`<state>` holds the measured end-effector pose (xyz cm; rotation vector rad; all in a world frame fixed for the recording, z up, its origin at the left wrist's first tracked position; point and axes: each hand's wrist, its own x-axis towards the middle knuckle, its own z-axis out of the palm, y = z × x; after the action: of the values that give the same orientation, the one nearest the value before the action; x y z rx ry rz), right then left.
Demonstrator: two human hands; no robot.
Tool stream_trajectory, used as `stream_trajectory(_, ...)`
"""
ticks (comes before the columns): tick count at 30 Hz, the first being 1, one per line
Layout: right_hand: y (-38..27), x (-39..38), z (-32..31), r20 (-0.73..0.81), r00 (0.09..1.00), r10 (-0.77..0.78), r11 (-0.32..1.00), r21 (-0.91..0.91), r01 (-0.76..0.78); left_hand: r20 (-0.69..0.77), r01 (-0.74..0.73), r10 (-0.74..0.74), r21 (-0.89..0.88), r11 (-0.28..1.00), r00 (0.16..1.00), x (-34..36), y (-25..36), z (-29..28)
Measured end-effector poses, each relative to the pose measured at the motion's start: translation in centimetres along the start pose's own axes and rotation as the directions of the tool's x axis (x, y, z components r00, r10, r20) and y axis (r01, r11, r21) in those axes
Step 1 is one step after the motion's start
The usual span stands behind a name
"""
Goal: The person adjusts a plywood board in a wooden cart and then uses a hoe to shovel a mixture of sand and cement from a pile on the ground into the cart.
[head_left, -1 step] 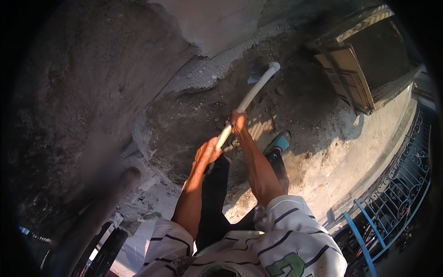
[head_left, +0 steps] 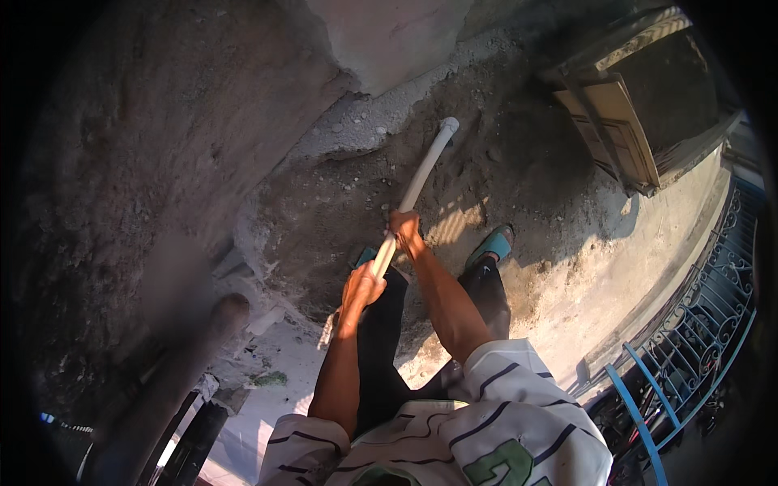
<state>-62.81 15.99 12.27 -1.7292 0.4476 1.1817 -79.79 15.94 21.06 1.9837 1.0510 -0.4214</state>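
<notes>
A hoe (head_left: 425, 172) with a long, pale wooden handle runs from my body out over the dug soil (head_left: 324, 219). My left hand (head_left: 364, 287) is closed around the handle's near end. Further up, my right hand (head_left: 403, 227) wraps the handle near its middle. At the far end the socket (head_left: 448, 125) rests close to the loose earth. The hoe's blade is hidden now, beneath the socket or in the soil; I cannot tell which.
My sandalled right foot (head_left: 493, 244) stands near the soil. A wall (head_left: 389, 40) borders the dirt at the back. Wooden boards (head_left: 612, 134) lean at the right, with a blue metal railing (head_left: 689, 340) below. A thick, blurred post (head_left: 194, 348) rises at the left.
The hoe has shifted left and slightly toward me. Its flat grey blade showed before and is now out of sight. Both hands keep their grip.
</notes>
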Motion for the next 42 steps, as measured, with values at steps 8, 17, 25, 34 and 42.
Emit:
stream_trajectory(8,6.8,8.1,-5.5,0.501,0.626,-0.597,0.704,-0.046,0.709,0.109,0.232,-0.211,-0.238,0.943,0.971,-1.6,7.5,-0.9)
stream_trajectory(17,-8.5,2.7,-7.6,0.551,0.723,0.418,0.72,0.285,-0.633,0.085,0.353,-0.356,0.041,0.935,0.931,2.6,22.3,-7.4)
stream_trajectory(25,-18.4,-3.5,-20.8,0.717,0.658,0.232,0.522,0.479,-0.706,0.282,0.218,-0.311,0.317,0.923,0.907,0.4,42.2,-15.1)
stream_trajectory(34,-30.3,-2.3,-35.0,0.337,0.871,0.358,0.321,0.832,-0.453,0.568,-0.278,-0.096,0.535,0.797,0.817,-3.7,73.9,-28.3)
stream_trajectory(42,-50.4,-8.3,-55.0,0.306,0.952,-0.012,0.268,0.918,-0.292,0.55,-0.545,0.328,0.294,0.785,0.768,-5.9,82.4,-32.3)
